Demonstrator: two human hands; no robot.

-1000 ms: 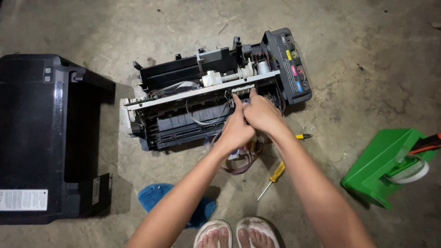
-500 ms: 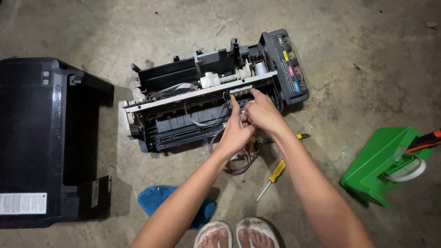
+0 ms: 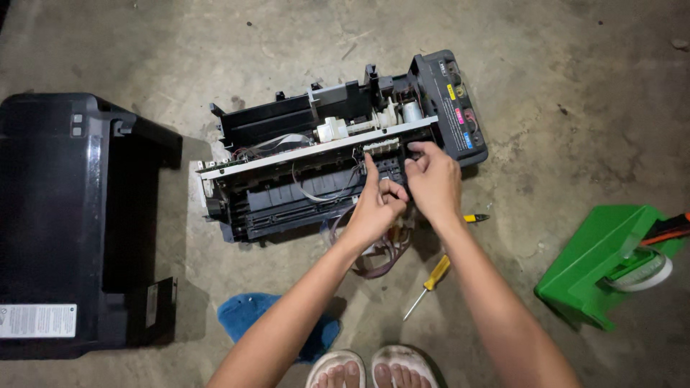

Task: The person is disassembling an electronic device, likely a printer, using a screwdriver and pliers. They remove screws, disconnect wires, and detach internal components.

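A stripped black printer chassis (image 3: 287,179) lies on the concrete floor, its white metal rail and inner parts exposed. My left hand (image 3: 377,205) reaches into its right part, index finger pointing up against a small carriage piece (image 3: 381,147) under the rail, other fingers curled. My right hand (image 3: 433,179) is beside it, fingers pinching at the black part by the ink tank unit (image 3: 453,108). What the fingers hold is hidden. Loose tubes and cables (image 3: 384,255) hang out below my hands.
The removed black printer cover (image 3: 65,223) lies at the left. A yellow-handled screwdriver (image 3: 429,284) and another small tool (image 3: 476,217) lie near my right arm. A green plastic stool (image 3: 596,266) with tape and tools stands at right. A blue cloth (image 3: 244,316) lies by my feet.
My hands have stayed at the same spot on the chassis; the left index finger now points up at the carriage. The view shifted slightly.
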